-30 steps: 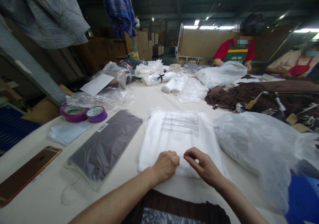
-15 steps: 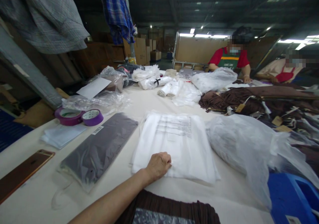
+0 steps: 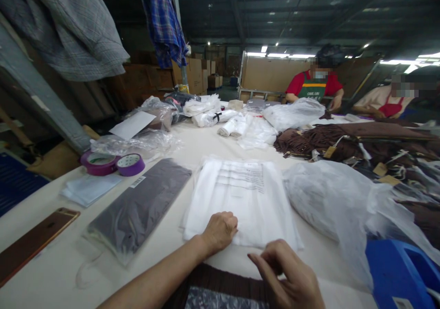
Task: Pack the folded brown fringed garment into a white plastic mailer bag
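1. The right hand was cut off by the lower edge at 5 o'clock; its fingers were curled inward with the thumb close to the fingertips, and whether anything thin was pinched there could not be told.
2. The left hand was seen knuckles up, closed into a loose fist; what lay under the fingers was hidden, so a grip on a bag edge could not be confirmed.
3. The print on the stack of white plastic bags was too blurred to be read.
4. The stack lay flat on the pale surface, at 12 o'clock from the left hand, which rested on its near edge. The right hand hovered just beside the stack's near right corner, at 5 o'clock from it, not touching.
5. A ribbed dark brown garment lay at the near edge, partly covered by both forearms.
6. A flat, rectangular bagged dark garment with a glossy film and barcode label lay at 9 o'clock from the stack.
7. Two purple tape rolls stood at 10 o'clock, a phone at 8 o'clock, and a crumpled translucent bag at 3 o'clock.
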A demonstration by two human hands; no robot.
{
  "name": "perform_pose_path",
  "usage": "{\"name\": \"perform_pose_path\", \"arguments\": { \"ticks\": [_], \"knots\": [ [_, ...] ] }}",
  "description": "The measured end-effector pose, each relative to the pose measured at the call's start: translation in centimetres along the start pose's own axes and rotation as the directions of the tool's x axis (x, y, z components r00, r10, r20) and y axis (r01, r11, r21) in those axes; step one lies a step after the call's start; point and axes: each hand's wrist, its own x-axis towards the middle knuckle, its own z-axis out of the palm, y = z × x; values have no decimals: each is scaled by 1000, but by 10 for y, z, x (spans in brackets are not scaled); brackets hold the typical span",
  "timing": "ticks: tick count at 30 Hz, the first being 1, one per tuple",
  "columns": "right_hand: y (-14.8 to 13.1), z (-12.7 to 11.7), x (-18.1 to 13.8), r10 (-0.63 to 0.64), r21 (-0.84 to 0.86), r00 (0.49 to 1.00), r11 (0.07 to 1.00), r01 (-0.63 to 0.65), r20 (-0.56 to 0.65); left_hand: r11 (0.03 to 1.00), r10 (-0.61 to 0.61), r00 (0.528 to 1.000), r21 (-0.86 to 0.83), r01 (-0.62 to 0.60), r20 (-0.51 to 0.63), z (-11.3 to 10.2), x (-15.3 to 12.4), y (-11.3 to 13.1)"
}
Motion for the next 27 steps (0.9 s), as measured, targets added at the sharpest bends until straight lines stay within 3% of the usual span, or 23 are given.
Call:
{"name": "perform_pose_path", "arguments": {
  "ticks": [1, 3, 6, 16, 21, 24, 27],
  "knots": [
    [9, 8, 5, -49, -226, 998, 973, 41, -27, 1000, 13, 1000, 14, -13, 0, -1, -1, 1],
    [29, 22, 15, -151, -552, 988, 821, 149, 41, 999, 33, 999, 33, -33, 1, -1, -2, 3],
    [52, 35, 23, -156, -665, 974, 711, 227, 166, 998, 39, 999, 43, -39, -5, 0, -3, 4],
    [67, 39, 27, 26, -542, 998, 840, 9, 56, 985, 162, 986, -62, -164, -33, -3, -5, -1],
    [71, 34, 36, 125, -378, 988, 922, -82, 90, 984, 119, 993, -133, -119, -10, -7, -1, 1],
    [46, 20, 38, 89, -274, 992, 960, -62, 87, 982, 41, 999, -183, -41, -5, -10, -1, 2],
    [-2, -3, 24, -80, 3, 995, 997, 80, 66, 975, -16, 1000, -220, 16, 1, -12, -2, 3]
  ]
}}
